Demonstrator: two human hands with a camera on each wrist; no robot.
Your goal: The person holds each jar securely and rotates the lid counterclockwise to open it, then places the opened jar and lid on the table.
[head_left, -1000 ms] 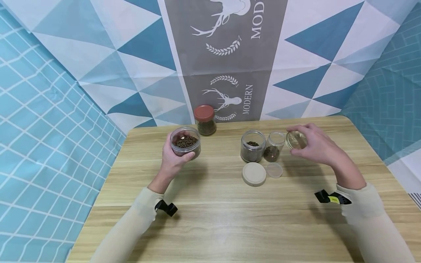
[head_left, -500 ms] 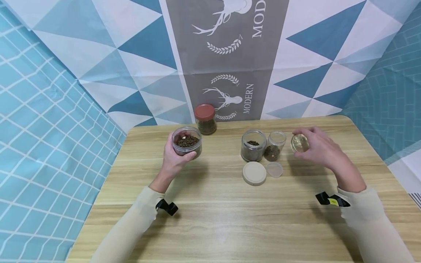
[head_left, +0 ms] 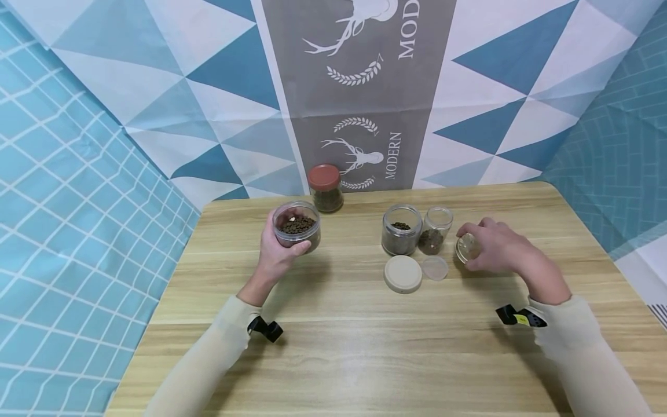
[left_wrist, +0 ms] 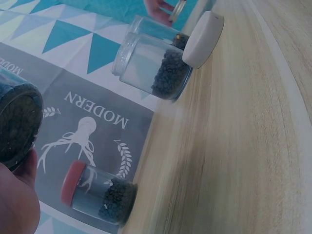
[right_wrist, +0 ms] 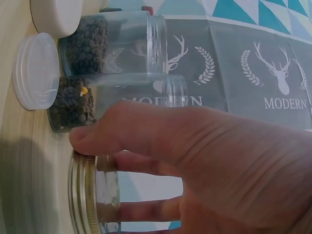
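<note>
The left hand (head_left: 276, 253) grips an open, clear round jar (head_left: 314, 236); tilting might spill its brown pellets (head_left: 299, 225). At the jar's three o'clock, the right hand (head_left: 498, 247) holds a gold-rimmed round lid (head_left: 467, 248).

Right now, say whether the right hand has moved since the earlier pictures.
Yes: the right hand sits lower in the head view, closer to the clear lid.
</note>
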